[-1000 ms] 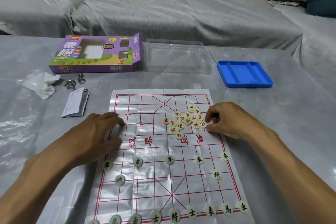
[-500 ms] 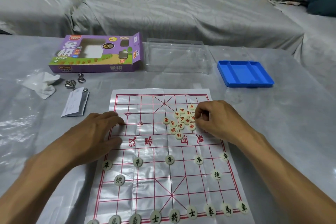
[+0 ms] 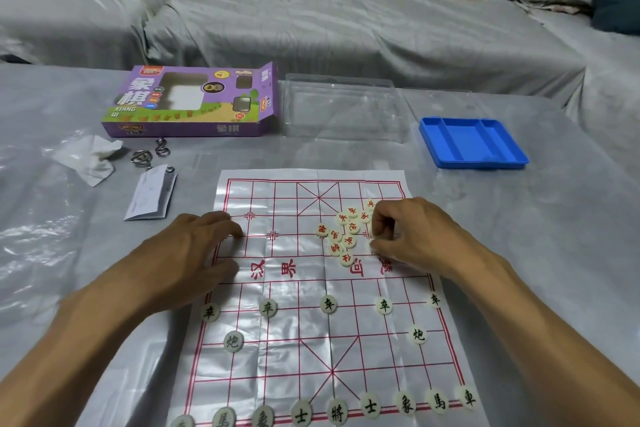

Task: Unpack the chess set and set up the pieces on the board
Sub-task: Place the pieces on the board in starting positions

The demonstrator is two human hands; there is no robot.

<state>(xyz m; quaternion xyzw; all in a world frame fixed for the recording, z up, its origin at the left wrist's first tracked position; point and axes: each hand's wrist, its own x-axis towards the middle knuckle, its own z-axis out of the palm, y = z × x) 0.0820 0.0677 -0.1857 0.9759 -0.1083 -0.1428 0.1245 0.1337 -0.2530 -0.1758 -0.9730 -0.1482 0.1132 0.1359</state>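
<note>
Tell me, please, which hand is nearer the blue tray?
Right. The right hand lies on the board's far right, below the blue tray; the left hand rests at the board's left edge.

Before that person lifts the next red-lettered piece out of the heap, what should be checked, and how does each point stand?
1. Thin plastic board sheet pinned flat by the left hand: ok.
2. Right hand pinching one round cream piece: cannot tell, fingers hide it.
3. Heap of red-lettered pieces lying on the board: ok.
4. Far rows free for red pieces: ok.
5. Black-lettered pieces set on their near rows: ok.
</note>
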